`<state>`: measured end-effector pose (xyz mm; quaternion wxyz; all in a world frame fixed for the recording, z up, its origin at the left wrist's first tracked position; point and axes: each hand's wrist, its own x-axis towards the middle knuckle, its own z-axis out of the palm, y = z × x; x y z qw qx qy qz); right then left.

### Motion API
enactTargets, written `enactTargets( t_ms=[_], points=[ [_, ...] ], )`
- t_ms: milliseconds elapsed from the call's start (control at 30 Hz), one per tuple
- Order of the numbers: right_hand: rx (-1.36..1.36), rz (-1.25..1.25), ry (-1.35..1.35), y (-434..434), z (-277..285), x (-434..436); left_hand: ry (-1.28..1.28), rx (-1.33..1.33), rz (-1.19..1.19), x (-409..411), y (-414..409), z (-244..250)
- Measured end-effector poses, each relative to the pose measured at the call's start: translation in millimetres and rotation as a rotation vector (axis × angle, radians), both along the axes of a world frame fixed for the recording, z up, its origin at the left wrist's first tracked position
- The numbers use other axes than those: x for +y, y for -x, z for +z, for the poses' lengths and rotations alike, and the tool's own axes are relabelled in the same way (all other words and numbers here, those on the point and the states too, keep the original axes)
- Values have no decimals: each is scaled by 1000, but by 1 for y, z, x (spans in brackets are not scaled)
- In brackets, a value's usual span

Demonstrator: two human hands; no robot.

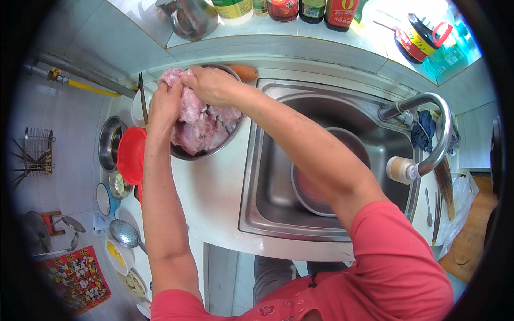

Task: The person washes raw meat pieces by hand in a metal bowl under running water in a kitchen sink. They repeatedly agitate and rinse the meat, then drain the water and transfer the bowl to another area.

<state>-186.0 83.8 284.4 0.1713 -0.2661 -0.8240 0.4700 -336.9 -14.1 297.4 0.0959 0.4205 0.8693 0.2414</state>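
A round metal basin (237,130) stands on the counter left of the sink, heaped with chunks of raw pinkish meat (194,130). Over its far left side, my left hand (166,102) and my right hand (211,84) meet around a paler piece of raw meat (170,75). My fingertips are partly hidden by the meat and the backs of my hands. A red plastic ladle (130,154) lies close beside my left forearm. Behind the basin rests a carrot (245,73), partly covered by the rim and my right wrist.
The steel sink (273,192) holds a metal bowl (297,196) with reddish liquid, under my right forearm. A curved faucet (439,116) rises at its right. Bowls, a slotted ladle (124,232) and chopsticks (143,96) line the left side. Bottles (313,10) stand on the back ledge.
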Motion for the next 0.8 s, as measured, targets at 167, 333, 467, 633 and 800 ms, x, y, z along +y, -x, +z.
enactTargets(
  t_ms=[167, 333, 467, 633, 800],
  points=[
    [152, -66, -318, -7, -7, -15, -179, 521, 86, -2, -16, 8],
    [148, -31, -623, -28, -27, -17, -129, 32, -388, -2, 4, -17],
    [371, -429, -480, -91, -10, -62, -57, -76, -388, -1, 31, -26],
    [165, -469, -285, -211, -60, -121, -187, -367, -185, -13, 45, -18],
    [-774, -497, -117, -351, -198, -103, -382, -75, -195, -26, -43, 7]
  ],
)
